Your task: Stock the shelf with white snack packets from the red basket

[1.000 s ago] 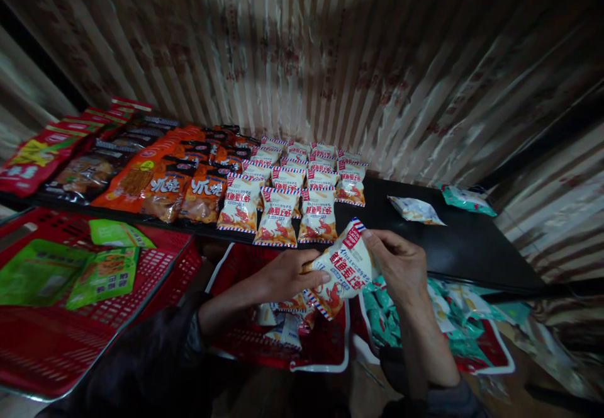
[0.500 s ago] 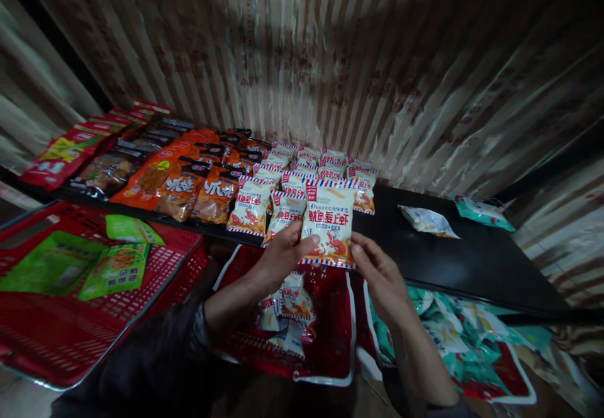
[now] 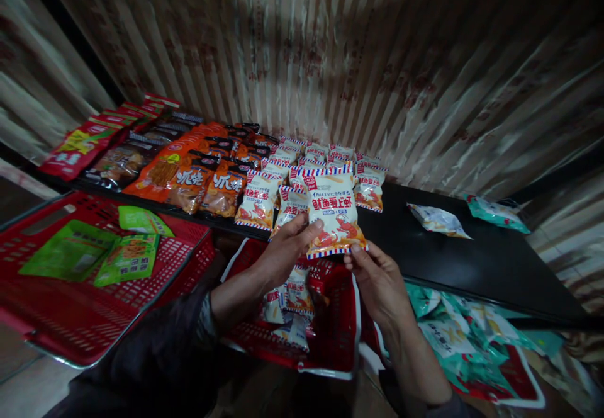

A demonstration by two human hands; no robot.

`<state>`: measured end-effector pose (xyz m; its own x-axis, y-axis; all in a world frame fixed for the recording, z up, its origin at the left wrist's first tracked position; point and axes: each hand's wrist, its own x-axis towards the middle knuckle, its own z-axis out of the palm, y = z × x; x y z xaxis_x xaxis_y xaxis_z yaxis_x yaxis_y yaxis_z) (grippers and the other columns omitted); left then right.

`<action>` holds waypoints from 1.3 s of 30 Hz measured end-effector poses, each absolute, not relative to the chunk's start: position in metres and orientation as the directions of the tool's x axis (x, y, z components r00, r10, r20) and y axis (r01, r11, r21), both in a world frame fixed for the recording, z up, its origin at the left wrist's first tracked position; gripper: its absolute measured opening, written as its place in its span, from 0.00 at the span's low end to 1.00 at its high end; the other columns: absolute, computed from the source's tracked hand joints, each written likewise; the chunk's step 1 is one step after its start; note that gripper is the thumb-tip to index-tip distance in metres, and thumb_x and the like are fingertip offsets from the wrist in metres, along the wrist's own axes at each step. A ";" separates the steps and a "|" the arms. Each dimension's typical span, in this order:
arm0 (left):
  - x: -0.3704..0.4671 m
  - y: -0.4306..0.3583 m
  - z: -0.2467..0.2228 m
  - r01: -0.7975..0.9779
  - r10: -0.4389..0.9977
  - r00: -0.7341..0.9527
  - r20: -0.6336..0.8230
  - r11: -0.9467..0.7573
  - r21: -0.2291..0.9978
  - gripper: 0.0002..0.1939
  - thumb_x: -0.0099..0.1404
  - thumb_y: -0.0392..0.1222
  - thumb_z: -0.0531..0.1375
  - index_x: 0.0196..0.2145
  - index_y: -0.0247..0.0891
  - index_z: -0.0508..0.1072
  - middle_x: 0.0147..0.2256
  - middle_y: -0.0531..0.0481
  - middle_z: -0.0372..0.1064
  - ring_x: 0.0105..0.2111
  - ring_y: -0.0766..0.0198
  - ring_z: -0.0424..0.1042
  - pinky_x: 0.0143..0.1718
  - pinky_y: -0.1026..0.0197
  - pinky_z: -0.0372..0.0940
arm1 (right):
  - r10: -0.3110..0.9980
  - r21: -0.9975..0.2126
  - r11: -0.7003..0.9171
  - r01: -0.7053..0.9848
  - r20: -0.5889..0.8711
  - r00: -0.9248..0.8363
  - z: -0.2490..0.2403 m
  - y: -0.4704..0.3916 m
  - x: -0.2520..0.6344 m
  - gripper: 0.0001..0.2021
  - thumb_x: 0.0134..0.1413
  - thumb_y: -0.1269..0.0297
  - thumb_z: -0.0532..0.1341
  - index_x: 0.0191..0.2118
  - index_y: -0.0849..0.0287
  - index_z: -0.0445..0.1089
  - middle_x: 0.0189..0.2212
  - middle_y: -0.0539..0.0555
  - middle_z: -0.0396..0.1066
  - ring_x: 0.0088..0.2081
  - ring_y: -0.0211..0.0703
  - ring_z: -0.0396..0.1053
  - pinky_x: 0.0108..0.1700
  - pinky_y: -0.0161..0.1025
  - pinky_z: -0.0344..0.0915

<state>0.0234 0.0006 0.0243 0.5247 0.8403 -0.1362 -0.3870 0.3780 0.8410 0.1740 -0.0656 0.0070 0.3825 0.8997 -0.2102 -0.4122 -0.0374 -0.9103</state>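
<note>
From my station I see smooth, softly shining plastic film on the packet between the fingers. Below them, the red basket looks like perforated plastic; rightward, the black shelf is smooth, semi-gloss; leftward, orange pouches gleam; beyond, the striped sheeting looks creased.

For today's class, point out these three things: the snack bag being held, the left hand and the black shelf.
Held snack bag (image 3: 334, 212), head view: middle of its printed front.
Left hand (image 3: 285, 247), head view: back of the hand.
Black shelf (image 3: 465, 270), head view: its top surface.
</note>
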 end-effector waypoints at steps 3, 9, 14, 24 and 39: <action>0.024 0.002 0.021 -0.373 0.846 0.511 -0.154 0.379 0.847 0.19 0.63 0.46 0.62 0.50 0.36 0.71 0.47 0.43 0.75 0.45 0.56 0.74 0.48 0.55 0.67 | 0.904 -0.909 -0.030 -0.415 -0.202 0.377 0.008 -0.067 0.172 0.15 0.35 0.56 0.75 0.30 0.57 0.77 0.23 0.47 0.73 0.24 0.33 0.68 0.27 0.30 0.67; 0.024 0.001 0.025 -0.360 0.835 0.532 -0.141 0.373 0.855 0.23 0.58 0.47 0.66 0.49 0.35 0.71 0.44 0.43 0.76 0.46 0.54 0.73 0.47 0.55 0.66 | 0.886 -0.888 0.003 -0.460 -0.211 0.413 0.010 -0.067 0.168 0.16 0.33 0.57 0.76 0.30 0.56 0.76 0.26 0.48 0.76 0.23 0.34 0.70 0.25 0.32 0.69; 0.022 0.000 0.030 -0.362 0.777 0.628 -0.050 0.348 0.865 0.29 0.50 0.39 0.71 0.50 0.34 0.70 0.50 0.40 0.73 0.51 0.53 0.71 0.56 0.51 0.60 | 0.869 -0.887 0.059 -0.459 -0.180 0.460 0.008 -0.067 0.170 0.16 0.33 0.57 0.76 0.28 0.57 0.75 0.23 0.47 0.75 0.25 0.34 0.73 0.28 0.30 0.71; 0.022 0.002 0.025 -0.296 0.782 0.622 -0.029 0.269 0.916 0.28 0.52 0.36 0.68 0.52 0.36 0.69 0.50 0.43 0.73 0.51 0.56 0.71 0.54 0.53 0.62 | 0.884 -0.907 0.016 -0.421 -0.184 0.429 0.011 -0.068 0.170 0.19 0.35 0.56 0.75 0.36 0.56 0.75 0.29 0.49 0.77 0.25 0.35 0.71 0.27 0.33 0.70; 0.025 -0.001 0.019 -0.027 0.932 0.359 0.056 -0.050 0.998 0.43 0.55 0.34 0.62 0.66 0.40 0.50 0.52 0.41 0.65 0.36 0.66 0.70 0.35 0.64 0.67 | 0.867 -0.938 0.062 -0.340 -0.118 0.483 0.003 -0.069 0.166 0.14 0.39 0.55 0.73 0.32 0.57 0.76 0.24 0.48 0.72 0.25 0.35 0.64 0.31 0.35 0.64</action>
